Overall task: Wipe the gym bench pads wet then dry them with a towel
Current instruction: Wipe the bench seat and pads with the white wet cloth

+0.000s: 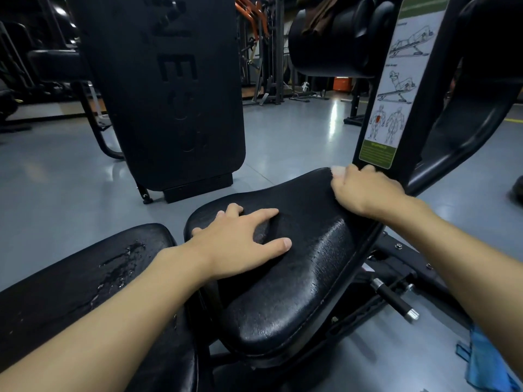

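Observation:
The black seat pad [297,292] tilts up in the centre and its surface glistens. My left hand [240,244] lies on it with fingers spread and straight. A dark crease shows under those fingers; I cannot tell whether it is a cloth. My right hand [365,188] grips the pad's far upper edge, fingers curled over it. The long back pad [85,278] lies at lower left with water pooled and beaded on it. A blue cloth [486,363] lies on the floor at bottom right. A brown towel [319,15] hangs over the roller pads [339,43] at the top.
The bench's black upright frame with an exercise placard [396,80] rises just behind my right hand. A chrome-tipped adjustment pin [396,304] sticks out under the seat. Another machine's large black pad [169,94] stands ahead on the grey floor [297,131].

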Demonstrator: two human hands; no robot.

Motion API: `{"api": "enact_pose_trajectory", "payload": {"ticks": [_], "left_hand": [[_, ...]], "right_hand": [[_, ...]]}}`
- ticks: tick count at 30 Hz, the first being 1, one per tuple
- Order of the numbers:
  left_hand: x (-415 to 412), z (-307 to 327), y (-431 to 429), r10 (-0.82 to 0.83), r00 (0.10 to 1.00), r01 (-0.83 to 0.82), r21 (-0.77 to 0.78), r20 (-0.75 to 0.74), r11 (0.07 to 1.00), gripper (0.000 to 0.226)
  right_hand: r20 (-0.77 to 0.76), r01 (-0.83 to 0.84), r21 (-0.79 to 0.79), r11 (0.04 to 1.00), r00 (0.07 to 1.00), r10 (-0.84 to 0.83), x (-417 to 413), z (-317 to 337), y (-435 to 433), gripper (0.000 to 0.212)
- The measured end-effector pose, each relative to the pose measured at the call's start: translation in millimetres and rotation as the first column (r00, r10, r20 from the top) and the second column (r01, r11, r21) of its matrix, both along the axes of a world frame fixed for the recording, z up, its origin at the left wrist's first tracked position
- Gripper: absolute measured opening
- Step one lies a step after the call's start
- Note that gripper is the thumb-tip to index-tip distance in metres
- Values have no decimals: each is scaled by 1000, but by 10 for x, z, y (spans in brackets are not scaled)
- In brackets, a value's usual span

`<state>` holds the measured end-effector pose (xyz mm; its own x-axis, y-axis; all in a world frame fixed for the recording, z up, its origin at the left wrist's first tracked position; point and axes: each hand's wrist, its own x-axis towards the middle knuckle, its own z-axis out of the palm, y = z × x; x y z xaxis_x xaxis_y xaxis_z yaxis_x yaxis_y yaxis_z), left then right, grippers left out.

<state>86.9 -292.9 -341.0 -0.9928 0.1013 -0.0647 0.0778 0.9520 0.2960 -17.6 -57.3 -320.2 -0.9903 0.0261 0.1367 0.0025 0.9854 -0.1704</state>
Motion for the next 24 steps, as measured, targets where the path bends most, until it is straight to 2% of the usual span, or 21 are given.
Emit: {"api": "enact_pose_trajectory", "payload": {"ticks": [4, 8, 10, 13, 15, 21, 24], "left_hand": [[-164, 17, -307, 46, 997, -51, 88, 59, 995, 86], [-252, 75, -422, 26, 980, -50, 118, 199, 992, 104], [-290, 105, -466, 67, 973, -93, 107, 222, 990, 110], [-330, 112, -492, 188, 935, -211, 46, 301, 976, 124], [-361, 117, -453, 218, 905, -247, 36, 365, 968, 126], [-455, 231, -364, 213, 859, -247, 12, 466, 969, 126], [-447, 296, -329, 217, 847, -251, 4, 486, 968, 126]], "right_hand": [[-25, 47, -31, 998, 999, -48, 130, -91, 89, 37], [117, -10, 3, 1000, 993, 9, -322, 102, -120, 45], [145, -71, 6, 997, 987, 69, -423, 125, -152, 44], [31, -77, 204, 976, 997, 73, -279, 54, -64, 56], [35, -95, 235, 967, 995, 89, -207, 28, -83, 63], [171, -166, 223, 961, 977, 129, -360, 91, -189, 58], [176, -185, 236, 954, 974, 145, -384, 120, -211, 55]]}}
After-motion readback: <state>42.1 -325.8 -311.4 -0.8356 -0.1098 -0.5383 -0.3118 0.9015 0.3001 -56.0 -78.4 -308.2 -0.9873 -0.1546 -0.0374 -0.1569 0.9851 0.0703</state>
